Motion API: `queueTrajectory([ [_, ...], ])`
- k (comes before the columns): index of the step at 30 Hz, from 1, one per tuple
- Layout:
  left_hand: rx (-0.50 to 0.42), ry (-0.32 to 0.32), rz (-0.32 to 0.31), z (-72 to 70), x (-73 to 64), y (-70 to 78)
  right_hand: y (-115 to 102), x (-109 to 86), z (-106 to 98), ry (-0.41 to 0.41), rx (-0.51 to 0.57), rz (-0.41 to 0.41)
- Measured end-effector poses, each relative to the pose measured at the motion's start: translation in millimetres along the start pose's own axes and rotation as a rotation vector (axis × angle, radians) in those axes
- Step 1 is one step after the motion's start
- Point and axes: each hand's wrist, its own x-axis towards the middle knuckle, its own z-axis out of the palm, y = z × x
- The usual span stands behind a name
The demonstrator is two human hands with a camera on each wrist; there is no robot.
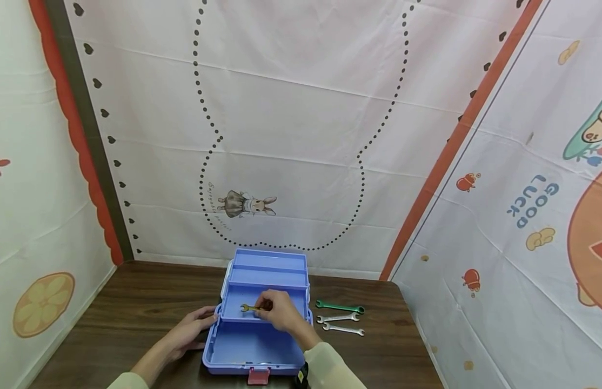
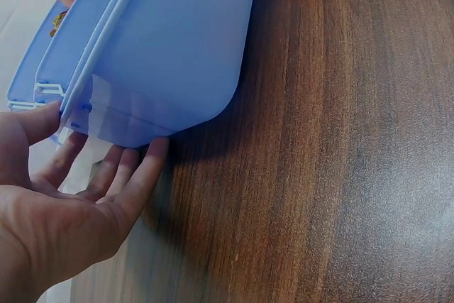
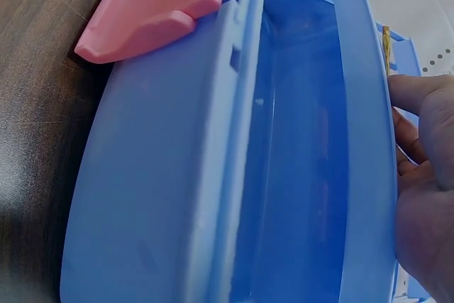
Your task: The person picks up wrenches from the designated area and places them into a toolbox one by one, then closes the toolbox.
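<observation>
A blue toolbox stands with its stepped trays raised and its lower compartment showing. My right hand is over the lowest raised tray and holds a small gold-coloured open-end wrench by one end. The wrench's jaw end points left. In the right wrist view only a sliver of the wrench shows past the tray's edge. My left hand is at the box's left side, its thumb at the rim and its spread fingers touching the outer wall. A pink latch hangs at the box front.
Right of the box lie a green wrench and two silver wrenches on the dark wood table. A black object, partly hidden by the right sleeve, is by the box's front right corner. Printed cloth hangs behind.
</observation>
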Motion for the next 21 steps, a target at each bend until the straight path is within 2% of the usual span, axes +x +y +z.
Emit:
queueTrajectory([
  [9,-0.004,-0.013,0.002,-0.9,-0.8,-1.1,1.6,-1.8,2.2,0.018,0.038,0.039],
  [21,0.015,0.017,-0.014,-0.7,4.1,-2.0,2.6,-4.5,6.3,0.082,-0.001,-0.016],
])
